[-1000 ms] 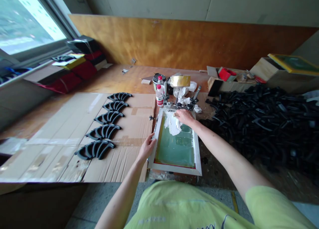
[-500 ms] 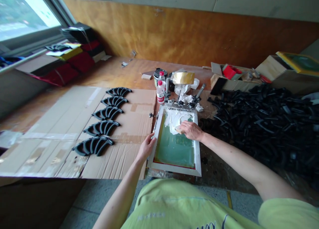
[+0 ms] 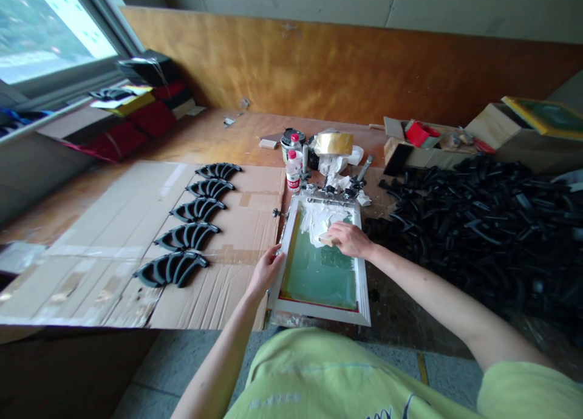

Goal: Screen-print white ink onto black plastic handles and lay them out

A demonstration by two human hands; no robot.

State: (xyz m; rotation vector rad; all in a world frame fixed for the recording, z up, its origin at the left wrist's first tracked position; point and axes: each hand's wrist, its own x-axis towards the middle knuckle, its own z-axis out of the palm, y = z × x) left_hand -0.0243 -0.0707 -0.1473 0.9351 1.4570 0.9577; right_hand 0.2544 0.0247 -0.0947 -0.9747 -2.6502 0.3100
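Observation:
A screen-printing frame (image 3: 364, 285) with a pale metal border and green mesh lies in front of me. White paste (image 3: 314, 224) is smeared over the far part of the mesh. My left hand (image 3: 269, 266) grips the frame's left border, thumb on top; its lower fingers are hidden. Over the mesh, my right hand (image 3: 350, 239) is closed on a small squeegee (image 3: 326, 240), whose tan edge meets the paste. Its far side is covered by my fingers. Metal hinge clamps (image 3: 330, 192) hold the frame's far end.
Several black curved, ribbed parts (image 3: 173, 268) lie in a column on cardboard (image 3: 113, 224) at left. Many more black parts (image 3: 473, 224) are heaped at right. Bottles with red caps (image 3: 293, 171) and a tape roll (image 3: 334, 143) stand behind the frame. A wooden box (image 3: 423, 155) sits back right.
My view has tipped up slightly, so the background sits lower. Both hands keep their grips in nearly the same places, and the squeegee has barely moved.

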